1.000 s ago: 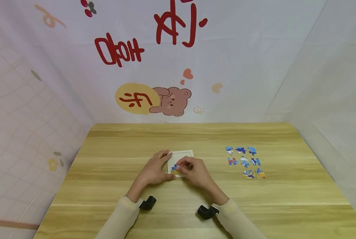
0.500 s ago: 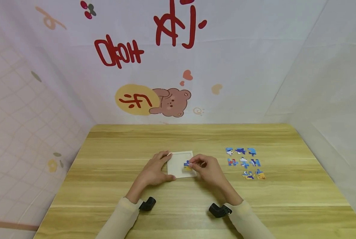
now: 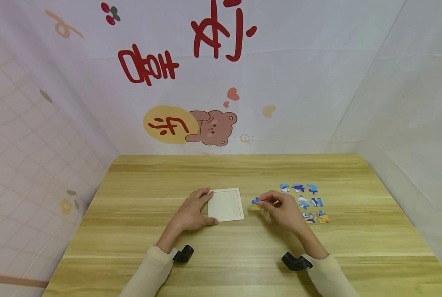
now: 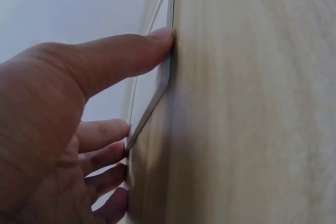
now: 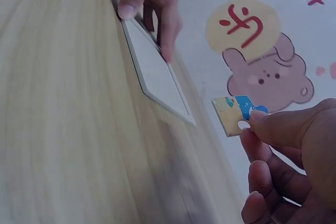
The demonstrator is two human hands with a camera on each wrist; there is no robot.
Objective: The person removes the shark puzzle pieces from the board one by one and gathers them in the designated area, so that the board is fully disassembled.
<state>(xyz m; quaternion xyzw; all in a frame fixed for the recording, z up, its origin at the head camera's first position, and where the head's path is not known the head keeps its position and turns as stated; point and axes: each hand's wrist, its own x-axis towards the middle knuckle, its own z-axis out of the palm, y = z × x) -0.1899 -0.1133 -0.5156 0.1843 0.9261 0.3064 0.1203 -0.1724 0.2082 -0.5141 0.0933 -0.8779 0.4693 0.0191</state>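
In the head view my right hand (image 3: 283, 208) pinches a blue and yellow jigsaw piece (image 3: 256, 203) between thumb and fingertips, just above the table. The right wrist view shows that piece (image 5: 231, 115) with its blue knob toward the thumb. A square white puzzle tray (image 3: 226, 205) with a thin dark inner line lies flat to the left of it, bare inside. Spread along the tray's left side, my left hand (image 3: 192, 210) rests its thumb on the near edge and a fingertip at the far left corner. The left wrist view has that thumb (image 4: 126, 56) touching the edge.
Several loose jigsaw pieces (image 3: 310, 203) lie in rough rows to the right, partly behind my right hand. A wood-grain table (image 3: 161, 173) carries everything. White printed cloth (image 3: 299, 82) stands behind it and at both sides.
My right hand has lifted the blue and yellow jigsaw piece out of the puzzle tray's lower left corner and carried it right, past the tray's edge. My left hand has stayed put.
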